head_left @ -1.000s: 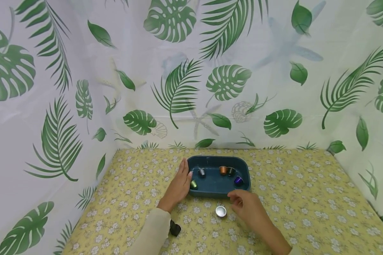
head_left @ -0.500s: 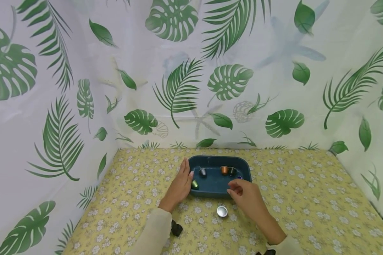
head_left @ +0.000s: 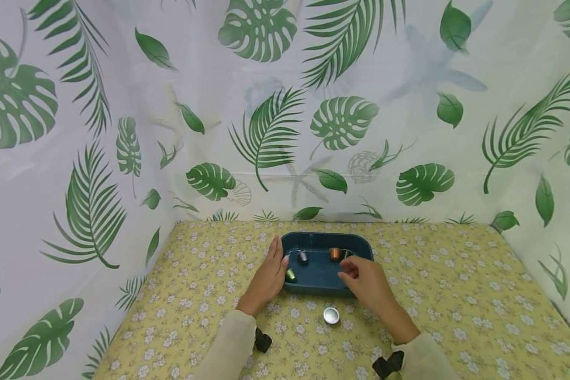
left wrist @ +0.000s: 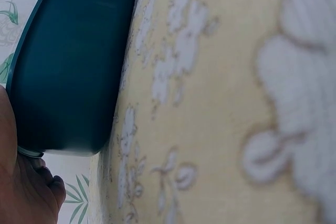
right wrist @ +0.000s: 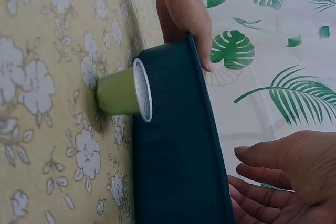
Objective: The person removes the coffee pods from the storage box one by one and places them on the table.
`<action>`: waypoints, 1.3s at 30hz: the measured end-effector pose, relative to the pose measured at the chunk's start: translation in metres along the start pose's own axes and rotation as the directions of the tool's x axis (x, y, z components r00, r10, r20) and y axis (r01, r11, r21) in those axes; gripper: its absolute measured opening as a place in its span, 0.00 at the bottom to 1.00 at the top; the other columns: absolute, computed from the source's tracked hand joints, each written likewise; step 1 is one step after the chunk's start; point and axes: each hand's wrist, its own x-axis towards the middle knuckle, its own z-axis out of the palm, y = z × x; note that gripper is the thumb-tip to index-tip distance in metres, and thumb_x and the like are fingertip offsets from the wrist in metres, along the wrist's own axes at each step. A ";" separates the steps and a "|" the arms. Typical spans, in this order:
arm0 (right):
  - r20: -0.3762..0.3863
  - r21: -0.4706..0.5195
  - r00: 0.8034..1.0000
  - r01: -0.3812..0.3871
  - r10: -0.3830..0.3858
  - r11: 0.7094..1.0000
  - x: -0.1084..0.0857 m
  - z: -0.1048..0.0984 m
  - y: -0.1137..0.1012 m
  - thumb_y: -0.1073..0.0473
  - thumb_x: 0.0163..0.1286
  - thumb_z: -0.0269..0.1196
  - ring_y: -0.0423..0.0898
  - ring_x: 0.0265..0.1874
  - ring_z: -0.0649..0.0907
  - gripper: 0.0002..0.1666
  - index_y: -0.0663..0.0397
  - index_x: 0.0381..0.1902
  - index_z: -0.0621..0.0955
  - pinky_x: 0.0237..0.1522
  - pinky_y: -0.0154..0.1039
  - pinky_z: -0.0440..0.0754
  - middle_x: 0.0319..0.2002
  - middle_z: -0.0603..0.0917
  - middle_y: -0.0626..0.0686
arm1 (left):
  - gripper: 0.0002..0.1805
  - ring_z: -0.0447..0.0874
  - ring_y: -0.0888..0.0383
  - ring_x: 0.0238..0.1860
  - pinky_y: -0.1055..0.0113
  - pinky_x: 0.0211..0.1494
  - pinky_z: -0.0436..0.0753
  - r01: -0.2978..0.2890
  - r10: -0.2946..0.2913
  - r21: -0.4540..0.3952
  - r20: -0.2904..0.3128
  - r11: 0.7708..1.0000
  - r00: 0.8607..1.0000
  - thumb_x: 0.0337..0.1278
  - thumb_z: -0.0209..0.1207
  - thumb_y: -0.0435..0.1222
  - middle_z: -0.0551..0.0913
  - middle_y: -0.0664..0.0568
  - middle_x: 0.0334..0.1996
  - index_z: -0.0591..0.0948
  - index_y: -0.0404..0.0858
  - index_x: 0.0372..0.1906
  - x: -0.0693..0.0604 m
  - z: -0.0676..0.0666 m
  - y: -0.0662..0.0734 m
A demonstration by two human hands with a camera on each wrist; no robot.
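A dark blue tray (head_left: 313, 290) holds several capsules: a grey one (head_left: 303, 257), a green one (head_left: 291, 275), an orange one (head_left: 334, 254) and a dark one (head_left: 345, 253) partly behind my right hand. My left hand (head_left: 268, 274) rests along the tray's left side, fingers straight, thumb at the rim. Over the tray's right front part is my right hand (head_left: 368, 279), its fingers loosely bent; in the right wrist view no object shows in this hand (right wrist: 294, 177). A capsule with a silver top (head_left: 331, 315) stands in front of the tray; its side (right wrist: 118, 93) is green.
A yellow flowered cloth (head_left: 209, 274) covers the table. White hangings (head_left: 285, 200) with green leaves enclose the back and sides. Dark bands (head_left: 262, 340) are at both wrists.
My right hand has moved from the tray's front edge up and over its right part, now covering the purple capsule. My left hand stays at the tray's left side.
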 end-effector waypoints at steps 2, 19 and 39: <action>0.019 -0.007 1.000 -0.012 0.012 1.000 0.003 0.000 0.001 0.64 0.65 0.72 0.41 0.30 0.83 0.11 0.59 0.45 0.86 0.33 0.39 0.83 0.35 0.86 0.51 | 0.38 0.43 0.53 0.81 0.50 0.77 0.59 0.001 0.000 0.003 -0.004 1.000 1.000 0.80 0.24 0.60 0.25 0.60 0.81 0.33 0.47 0.81 0.000 0.001 0.000; 0.018 -0.116 0.999 -0.031 0.034 0.993 0.027 0.006 0.015 0.65 0.65 0.72 0.44 0.26 0.80 0.16 0.67 0.48 0.84 0.29 0.44 0.80 0.35 0.85 0.58 | 0.39 0.45 0.52 0.80 0.50 0.77 0.60 0.003 -0.003 0.006 -0.001 1.000 1.000 0.79 0.22 0.62 0.25 0.60 0.81 0.33 0.47 0.81 -0.001 0.001 -0.002; 0.086 -0.230 0.988 -0.106 0.129 0.967 0.047 0.011 0.019 0.63 0.68 0.70 0.56 0.35 0.86 0.24 0.73 0.57 0.80 0.34 0.50 0.84 0.46 0.85 0.69 | 0.34 0.42 0.54 0.81 0.50 0.78 0.58 0.006 -0.006 -0.005 -0.014 1.000 1.000 0.85 0.32 0.51 0.25 0.62 0.80 0.33 0.48 0.81 -0.001 0.001 -0.003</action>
